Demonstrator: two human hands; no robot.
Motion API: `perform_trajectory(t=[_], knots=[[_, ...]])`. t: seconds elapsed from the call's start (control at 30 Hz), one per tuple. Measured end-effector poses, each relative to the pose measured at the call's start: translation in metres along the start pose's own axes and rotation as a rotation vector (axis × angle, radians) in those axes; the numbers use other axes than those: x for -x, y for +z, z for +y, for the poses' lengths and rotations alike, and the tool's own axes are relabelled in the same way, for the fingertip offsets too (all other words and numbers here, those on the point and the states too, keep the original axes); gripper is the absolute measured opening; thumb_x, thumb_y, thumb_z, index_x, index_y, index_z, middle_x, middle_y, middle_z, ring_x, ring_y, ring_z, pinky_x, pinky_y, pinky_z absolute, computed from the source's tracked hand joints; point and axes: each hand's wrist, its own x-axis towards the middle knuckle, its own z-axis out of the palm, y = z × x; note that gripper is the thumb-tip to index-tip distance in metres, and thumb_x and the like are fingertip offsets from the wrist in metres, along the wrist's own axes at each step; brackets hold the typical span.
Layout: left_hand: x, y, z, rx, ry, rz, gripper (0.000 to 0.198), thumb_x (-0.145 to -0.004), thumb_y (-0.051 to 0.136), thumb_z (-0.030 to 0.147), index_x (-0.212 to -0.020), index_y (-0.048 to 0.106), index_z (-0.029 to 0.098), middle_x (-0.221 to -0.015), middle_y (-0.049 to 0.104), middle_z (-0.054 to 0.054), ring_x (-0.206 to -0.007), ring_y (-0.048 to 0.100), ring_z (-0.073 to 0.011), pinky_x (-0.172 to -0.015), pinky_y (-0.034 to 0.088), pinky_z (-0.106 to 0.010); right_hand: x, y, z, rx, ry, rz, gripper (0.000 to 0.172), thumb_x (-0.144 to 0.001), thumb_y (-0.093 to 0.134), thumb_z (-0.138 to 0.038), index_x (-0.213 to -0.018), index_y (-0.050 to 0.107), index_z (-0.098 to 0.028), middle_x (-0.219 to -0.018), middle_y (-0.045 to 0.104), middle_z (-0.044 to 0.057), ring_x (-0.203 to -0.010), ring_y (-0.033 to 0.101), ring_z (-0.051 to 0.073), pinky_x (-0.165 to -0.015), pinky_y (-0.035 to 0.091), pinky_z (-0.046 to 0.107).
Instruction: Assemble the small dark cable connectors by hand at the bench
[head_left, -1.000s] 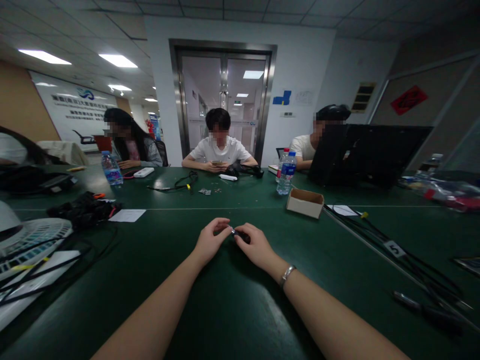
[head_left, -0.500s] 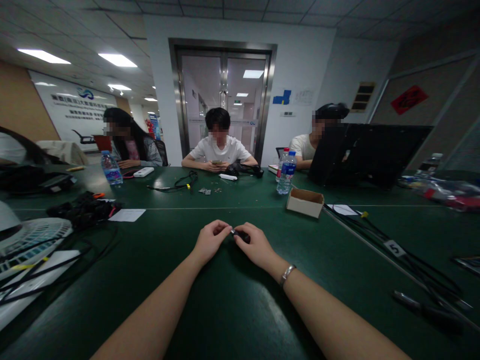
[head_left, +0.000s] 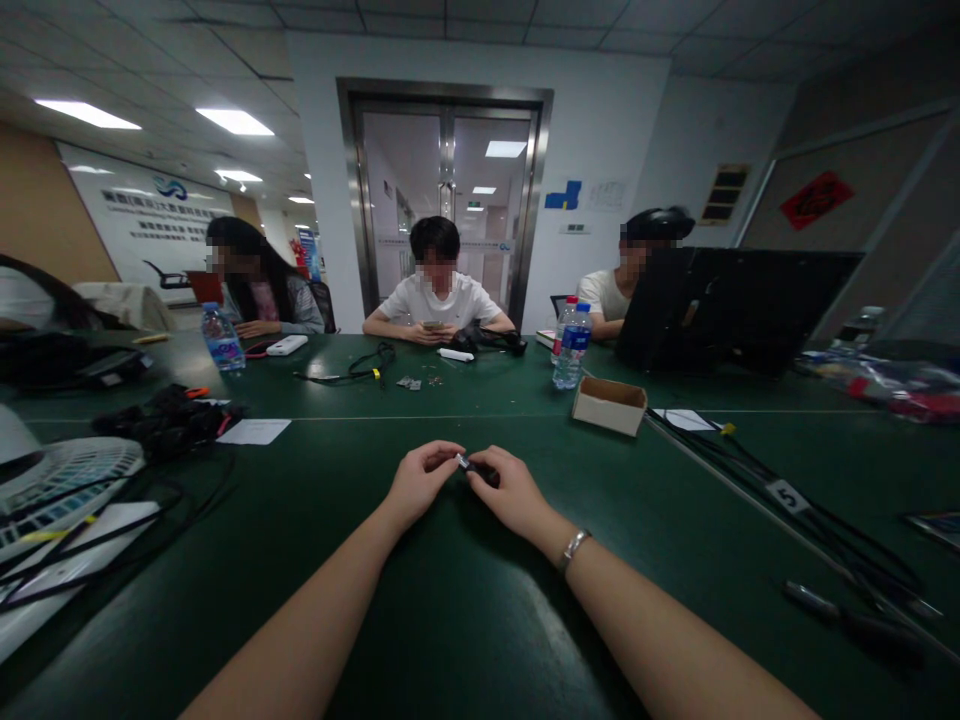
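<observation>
Over the middle of the green table (head_left: 442, 620), my right hand (head_left: 511, 490) is closed on a small black piece with a silver metal tip (head_left: 464, 463). Its dark body lies mostly beneath the right fingers, so its exact kind does not show. My left hand (head_left: 421, 485) is closed too, thumb and fingers pinched at the silver tip. The two hands almost meet there, their fingertips a little apart. A silver bracelet circles my right wrist.
An open cardboard box (head_left: 610, 405) stands beyond my right hand, near two bottles (head_left: 573, 347). Black cables (head_left: 817, 515) run along the right. At left are a white fan (head_left: 82, 470) and tangled black gear (head_left: 169, 425). Several people sit across the table; a monitor (head_left: 739, 310) stands at right.
The left thumb has shifted slightly off the silver tip, so more of the metal shows. Both arms otherwise stay where they were.
</observation>
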Motion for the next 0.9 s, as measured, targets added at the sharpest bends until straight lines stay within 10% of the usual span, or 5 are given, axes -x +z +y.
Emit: perform_trajectory(t=[0.9], knots=[[-0.0020, -0.0002, -0.0072, -0.102, -0.019, 0.014, 0.026, -0.075, 0.061, 0.041, -0.086, 0.061, 0.017, -0.082, 0.062, -0.002, -0.076, 0.057, -0.0150, -0.069, 0.044, -0.027, 0.0008, -0.0025, -0.0023, 0.003, 0.016, -0.010, 0.016, -0.081, 0.056, -0.022, -0.094, 0.065, -0.019, -0.084, 0.058, 0.003, -0.075, 0.052, 0.014, -0.067, 0.041, 0.026]])
